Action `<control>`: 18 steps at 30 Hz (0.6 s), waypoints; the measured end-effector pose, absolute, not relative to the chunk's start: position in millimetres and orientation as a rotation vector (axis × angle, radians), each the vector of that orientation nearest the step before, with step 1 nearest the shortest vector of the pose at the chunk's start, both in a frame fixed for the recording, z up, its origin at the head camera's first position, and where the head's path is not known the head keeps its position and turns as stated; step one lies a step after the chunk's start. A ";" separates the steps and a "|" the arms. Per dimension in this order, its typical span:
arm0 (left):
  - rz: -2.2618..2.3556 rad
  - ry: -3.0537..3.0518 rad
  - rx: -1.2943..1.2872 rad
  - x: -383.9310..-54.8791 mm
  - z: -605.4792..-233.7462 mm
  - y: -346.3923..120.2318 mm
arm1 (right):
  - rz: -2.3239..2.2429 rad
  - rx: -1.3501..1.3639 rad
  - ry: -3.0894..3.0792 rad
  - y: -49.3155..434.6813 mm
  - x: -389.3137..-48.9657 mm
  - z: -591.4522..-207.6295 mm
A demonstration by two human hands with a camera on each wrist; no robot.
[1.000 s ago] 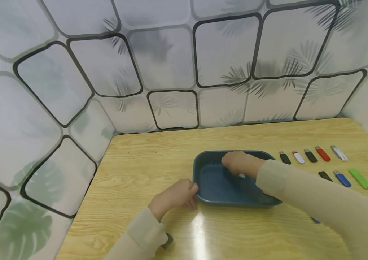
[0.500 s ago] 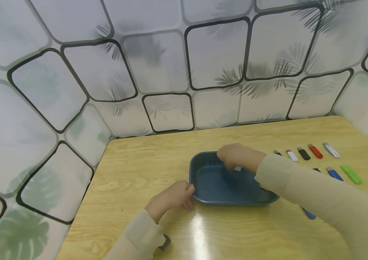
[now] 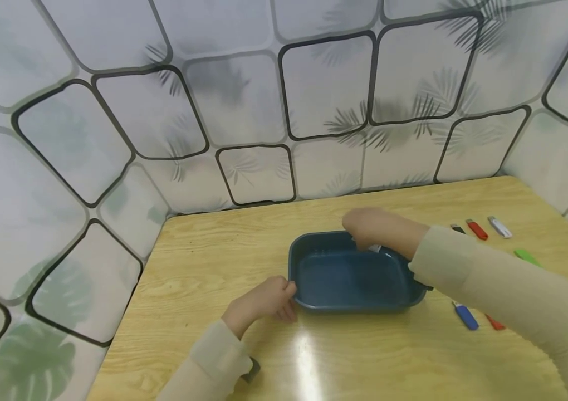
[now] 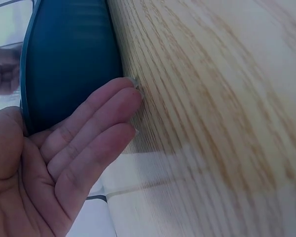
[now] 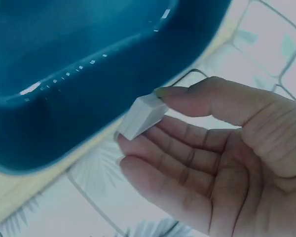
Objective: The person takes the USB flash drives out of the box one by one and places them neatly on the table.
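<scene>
A dark blue rectangular tray (image 3: 309, 301) stands on the wooden table. My left hand (image 3: 266, 303) grips its left rim near the front corner. In the left wrist view, three fingers (image 4: 96, 123) extend below the rim along the outer wall. Over the tray's back rim, my right hand (image 3: 376, 228) pinches a small white block (image 5: 142, 116) between thumb and fingertips. Only a corner of that block shows in the head view. The right forearm covers part of the tray's right end.
Several USB sticks lie to the tray's right, including a red one (image 3: 476, 229), a white one (image 3: 500, 227), a green one (image 3: 527, 256) and a blue one (image 3: 465, 316). The right sleeve (image 3: 494, 284) hides others. A patterned curtain (image 3: 244, 100) borders the table.
My right hand has risen from inside the tray to above its back rim, still pinching the white block. The left hand keeps its grip. The head view has shifted slightly.
</scene>
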State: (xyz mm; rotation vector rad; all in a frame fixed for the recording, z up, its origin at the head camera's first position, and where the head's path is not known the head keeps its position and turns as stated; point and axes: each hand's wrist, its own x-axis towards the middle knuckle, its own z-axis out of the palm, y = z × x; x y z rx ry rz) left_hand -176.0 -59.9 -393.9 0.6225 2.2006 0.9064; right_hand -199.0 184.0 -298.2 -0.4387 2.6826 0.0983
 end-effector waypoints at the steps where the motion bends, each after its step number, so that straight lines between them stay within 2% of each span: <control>1: 0.905 2.202 0.623 -176.6 -393.5 -60.1 | 0.090 -0.443 2.689 186.4 -196.7 -295.1; 9: 0.910 2.211 0.618 -179.7 -394.1 -60.8 | -0.012 -0.409 2.733 224.7 -170.2 -277.4; 18: 0.941 2.188 0.619 -180.3 -393.3 -59.5 | -0.154 -0.288 2.783 303.2 -138.2 -293.4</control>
